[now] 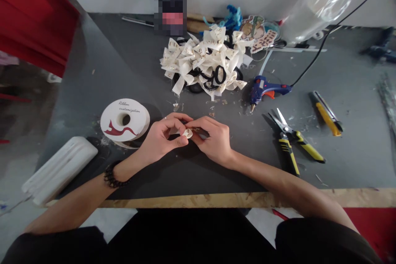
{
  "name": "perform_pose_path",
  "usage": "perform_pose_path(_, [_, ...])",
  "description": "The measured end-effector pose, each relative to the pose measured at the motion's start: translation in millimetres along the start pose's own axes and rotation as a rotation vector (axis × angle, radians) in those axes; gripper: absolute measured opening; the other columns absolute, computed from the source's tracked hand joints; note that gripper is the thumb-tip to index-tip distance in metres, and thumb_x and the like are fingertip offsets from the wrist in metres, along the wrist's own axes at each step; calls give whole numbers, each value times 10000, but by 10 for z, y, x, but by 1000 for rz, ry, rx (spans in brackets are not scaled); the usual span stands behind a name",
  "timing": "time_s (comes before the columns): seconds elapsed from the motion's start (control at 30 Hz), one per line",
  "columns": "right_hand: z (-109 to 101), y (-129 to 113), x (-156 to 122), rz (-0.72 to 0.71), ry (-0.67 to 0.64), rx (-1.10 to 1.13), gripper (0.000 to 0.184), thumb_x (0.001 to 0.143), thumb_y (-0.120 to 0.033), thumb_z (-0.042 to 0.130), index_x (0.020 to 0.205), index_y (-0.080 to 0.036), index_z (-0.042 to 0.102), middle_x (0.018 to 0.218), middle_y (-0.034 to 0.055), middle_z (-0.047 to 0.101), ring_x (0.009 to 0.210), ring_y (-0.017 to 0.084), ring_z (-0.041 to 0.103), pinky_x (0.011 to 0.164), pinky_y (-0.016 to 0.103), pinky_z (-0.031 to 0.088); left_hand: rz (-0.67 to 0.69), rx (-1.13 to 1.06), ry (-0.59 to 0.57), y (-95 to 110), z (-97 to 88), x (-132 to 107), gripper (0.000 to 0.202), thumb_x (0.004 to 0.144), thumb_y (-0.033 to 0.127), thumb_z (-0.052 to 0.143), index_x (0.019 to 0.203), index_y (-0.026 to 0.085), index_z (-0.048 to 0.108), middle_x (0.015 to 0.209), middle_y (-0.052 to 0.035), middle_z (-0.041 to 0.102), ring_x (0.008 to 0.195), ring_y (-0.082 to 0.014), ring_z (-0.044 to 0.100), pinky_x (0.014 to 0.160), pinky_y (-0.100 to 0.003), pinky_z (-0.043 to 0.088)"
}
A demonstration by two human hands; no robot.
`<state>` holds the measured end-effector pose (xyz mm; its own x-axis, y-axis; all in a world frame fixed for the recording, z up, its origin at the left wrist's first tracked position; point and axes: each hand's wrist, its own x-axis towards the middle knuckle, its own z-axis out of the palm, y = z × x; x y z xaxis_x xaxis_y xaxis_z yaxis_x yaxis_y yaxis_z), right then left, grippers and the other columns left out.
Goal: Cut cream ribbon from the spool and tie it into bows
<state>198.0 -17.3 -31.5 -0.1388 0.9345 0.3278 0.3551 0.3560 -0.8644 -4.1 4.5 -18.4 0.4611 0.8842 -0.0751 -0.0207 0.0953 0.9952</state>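
Two bare hands meet over the bench (pixel 210 181), their fingertips gathered around one small cream ribbon piece (pixel 187 133). The left hand (pixel 162 138) pinches it between thumb and forefinger; the right hand (pixel 213 138) pinches it from the three o'clock side, its fingertips partly hidden. Any lettering on this piece is too small to read. A dark beaded bracelet (pixel 113 175) circles the left wrist.

At nine o'clock from the grip, near the left hand, sits a white spool (pixel 136 123), its face printed "Ribbon customization" above a dark red ribbon drawing. Farther out, between eight and nine, lies a long white device (pixel 60 169).

At twelve o'clock is a heap of cream bows (pixel 198 60) with black loops (pixel 220 75) among them. Gold-brown print runs over the ribbons; a letter S can be picked out, but whole words cannot.

At two o'clock rests a blue glue gun (pixel 262 86) with an orange trigger, its pale label illegible, and a black cable (pixel 328 35) trailing off toward one. Yellow-and-black snips (pixel 287 132) lie open at three, with a yellow utility knife (pixel 328 115) beyond. Farthest out, a fuzzy blue bundle (pixel 232 18) lies at one o'clock, and clear plastic (pixel 321 12) at two.
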Motion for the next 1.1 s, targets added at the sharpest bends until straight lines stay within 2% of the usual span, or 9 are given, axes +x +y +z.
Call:
perform_pose_path(0.13, [-5, -12, 6, -15, 31, -16, 167, 929, -111, 717, 1007, -240, 788, 912, 2, 790, 724, 122, 699, 653, 238, 573, -11, -2, 78, -10, 24, 10, 208, 864, 351, 874, 843, 192, 741, 1251, -93, 682, 1186, -219, 676, 1053, -347, 538])
perform_pose_path(0.27, [-1, -11, 3, 10, 46, -22, 170, 903, -101, 743, 1000, -234, 786, 901, -4, 788, 700, 116, 687, 641, 234, 567, -20, 80, 92, -29, 21, 15, 160, 923, 366, 817, 916, 208, 791, 1279, -97, 683, 1224, -226, 666, 1078, -365, 530])
perform_pose_path(0.43, [12, 0, 2, 10, 23, -34, 188, 907, -85, 724, 1001, -234, 789, 919, -3, 793, 732, 118, 698, 670, 234, 572, -24, 25, 30, -8, -19, 11, 134, 898, 341, 841, 910, 216, 796, 1391, -116, 636, 1367, -269, 609, 1128, -386, 533])
perform_pose_path(0.6, [4, 7, -3, -23, 8, -52, 217, 906, -67, 697, 997, -243, 786, 934, -6, 801, 734, 120, 696, 690, 245, 575, -28, 15, -97, 56, -30, 0, 120, 899, 328, 835, 928, 218, 795, 1560, -118, 544, 1481, -317, 529, 1134, -401, 545])
perform_pose_path(0.67, [0, 5, -8, -18, 14, -55, 200, 915, -90, 705, 1002, -251, 786, 926, -7, 800, 722, 123, 692, 682, 251, 574, -14, 24, -77, 57, -11, -9, 149, 903, 352, 829, 913, 209, 785, 1522, -131, 568, 1464, -319, 541, 1126, -406, 546])
perform_pose_path(0.83, [-2, -11, -11, -6, 35, -42, 177, 926, -121, 717, 1018, -250, 797, 912, -6, 794, 716, 122, 695, 683, 250, 573, -48, -11, 113, -12, 36, -23, 193, 855, 328, 879, 852, 199, 735, 1316, -111, 665, 1327, -263, 625, 1131, -400, 520])
perform_pose_path(1.0, [-10, -12, -8, -27, 6, -50, 194, 922, -110, 699, 1025, -244, 795, 927, 3, 791, 763, 132, 713, 723, 256, 582, -60, -80, 58, -56, -1, 0, 230, 792, 307, 930, 824, 190, 735, 1278, -94, 681, 1211, -239, 679, 1084, -386, 534])
perform_pose_path(1.1, [-10, -3, -8, -7, 6, -47, 173, 921, -118, 717, 1017, -242, 791, 922, 0, 786, 753, 128, 705, 710, 249, 576, -63, -27, 44, -47, -13, 10, 195, 848, 352, 887, 867, 196, 771, 1290, -103, 680, 1212, -249, 677, 1091, -406, 525])
